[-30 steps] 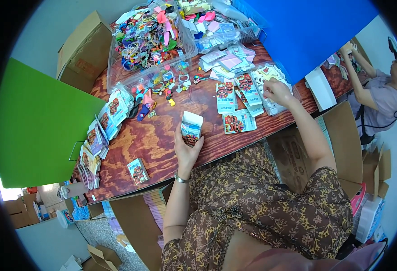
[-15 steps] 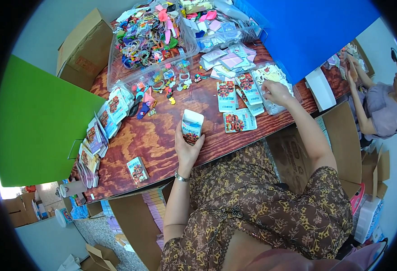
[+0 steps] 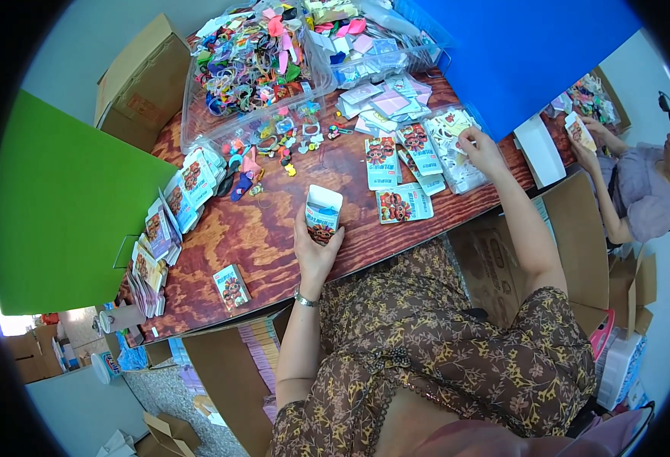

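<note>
Left hand (image 3: pixel 317 256): wrapped round an open-topped printed carton (image 3: pixel 322 221), mouth toward 12 o'clock; contact with the table (image 3: pixel 282 228) can't be told. Clock centred on that carton. Right hand (image 3: pixel 486 152) at 2: fingers bent in over a clear tray (image 3: pixel 464 183) of white pieces (image 3: pixel 451 126); can't tell whether one is gripped.

Step in hand, judged: white pieces being picked at while the carton is held ready, open. Next move seems to call for a light fingertip pinch on a single piece, carton held steady.

Loose cartons (image 3: pixel 406 203) are laid at 2 to 3, some overlapping. A lone carton (image 3: pixel 232 288) is laid at 8, a leaning row (image 3: pixel 186 194) set along 9 to 10. Trinket bin (image 3: pixel 321 72) at 11, flat packets (image 3: pixel 387 103) piled at 1. Far out toward 3, a pale carton (image 3: pixel 579 132) is held by a co-worker (image 3: pixel 651 175).

Vs half a second ago: right hand shifted slightly rightward; left hand and its carton unmoved; co-worker's hands lowered, pale carton now plainly shown.
</note>
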The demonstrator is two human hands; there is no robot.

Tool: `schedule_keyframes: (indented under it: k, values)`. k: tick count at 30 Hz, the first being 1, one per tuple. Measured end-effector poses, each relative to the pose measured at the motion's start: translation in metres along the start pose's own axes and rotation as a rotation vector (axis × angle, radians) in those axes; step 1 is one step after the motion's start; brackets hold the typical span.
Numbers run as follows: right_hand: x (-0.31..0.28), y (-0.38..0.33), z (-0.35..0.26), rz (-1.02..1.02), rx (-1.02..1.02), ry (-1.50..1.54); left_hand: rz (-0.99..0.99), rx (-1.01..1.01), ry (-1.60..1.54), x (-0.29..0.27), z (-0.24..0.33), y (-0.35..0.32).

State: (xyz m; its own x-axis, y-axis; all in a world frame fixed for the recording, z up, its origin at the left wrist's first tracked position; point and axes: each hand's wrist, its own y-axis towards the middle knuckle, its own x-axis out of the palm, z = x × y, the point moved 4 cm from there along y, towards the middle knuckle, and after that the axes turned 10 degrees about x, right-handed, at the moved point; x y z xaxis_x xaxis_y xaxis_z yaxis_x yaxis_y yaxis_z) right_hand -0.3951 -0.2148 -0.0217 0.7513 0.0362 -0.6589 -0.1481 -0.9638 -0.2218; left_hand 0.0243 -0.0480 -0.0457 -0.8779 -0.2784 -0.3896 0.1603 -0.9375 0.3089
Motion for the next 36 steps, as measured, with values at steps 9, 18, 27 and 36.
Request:
schedule_keyframes:
  k: [9,18,27,36]
  values:
    - [0.02,-0.008,0.017,-0.096,0.279,0.514,-0.015,0.007,-0.004,0.002,0.002,0.003]
    - [0.035,-0.061,-0.116,-0.276,-0.139,0.481,0.114,0.093,0.154,0.009,0.005,0.003]
    - [0.154,-0.139,-0.212,-0.143,-1.006,-0.14,0.147,0.123,0.208,0.002,0.033,0.003]
    - [0.171,-0.154,-0.194,-0.141,-1.054,0.088,0.301,0.184,0.201,-0.019,0.022,-0.006]
